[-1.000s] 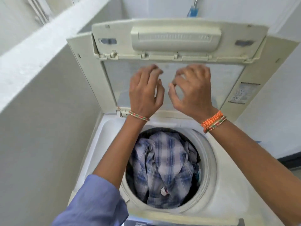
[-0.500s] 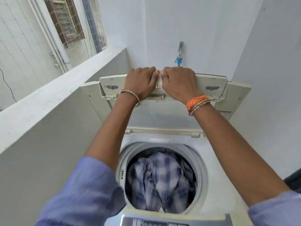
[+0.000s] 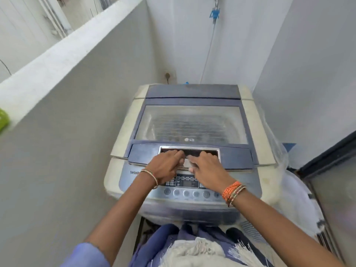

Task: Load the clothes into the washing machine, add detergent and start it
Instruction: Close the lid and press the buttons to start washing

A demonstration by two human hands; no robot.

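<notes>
— Where do we have the washing machine point(image 3: 192, 151)?

— It fills the centre of the frame, squeezed between a grey wall point(image 3: 77, 132) on the left and a white wall point(image 3: 308, 74) on the right. Its lid point(image 3: 190, 122) lies flat and closed, with a cloudy window in a blue frame. Through that window we make out only faint stripes, too blurred to say what lies under it.

— And our hands?

— Both rest on the recessed lid handle point(image 3: 189, 151) at the front edge of the lid, just above the control panel point(image 3: 188, 186). Our left hand point(image 3: 165, 166) sits left of centre, our right hand point(image 3: 208, 168) right of centre, nearly touching each other. The fingers point(image 3: 178, 156) of both reach forward into the recess, fairly straight and pressing down rather than clenched around anything.

— Anything on the wrists?

— A thin bangle point(image 3: 151, 177) on the left, orange threads point(image 3: 232, 190) on the right.

— What else do we see?

— A row of round buttons point(image 3: 190, 193) runs along the panel below our hands. A blue tap point(image 3: 214, 13) hangs at the top of the frame, with a thin hose point(image 3: 209, 49) dropping toward the back of the machine. At the far left edge sits something green point(image 3: 3, 119), cut off by the frame.
</notes>
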